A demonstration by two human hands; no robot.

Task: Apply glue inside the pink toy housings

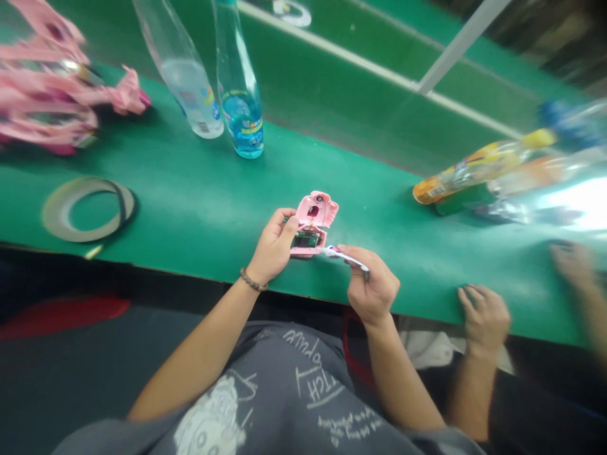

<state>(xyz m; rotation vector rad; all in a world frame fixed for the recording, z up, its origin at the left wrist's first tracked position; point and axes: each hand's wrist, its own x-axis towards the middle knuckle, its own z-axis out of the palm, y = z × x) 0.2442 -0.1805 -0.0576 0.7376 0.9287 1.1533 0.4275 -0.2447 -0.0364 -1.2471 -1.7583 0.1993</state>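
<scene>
My left hand is closed on the left side of a small pink plastic device, which is opened up over the green table's front part. A green circuit board shows inside its lower half, and a round dark part sits in the upper pink shell. In my right hand is a thin white piece with a purple patch, pinched between thumb and fingers. Its left end meets or nearly meets the device's lower right corner; contact is hard to tell. What exactly the white piece is, I cannot make out.
On the green table lies a tape roll at left, with blurred pink parts behind. A clear bottle and a blue-liquid bottle stand at the back. A yellow bottle lies right, near another person's hands.
</scene>
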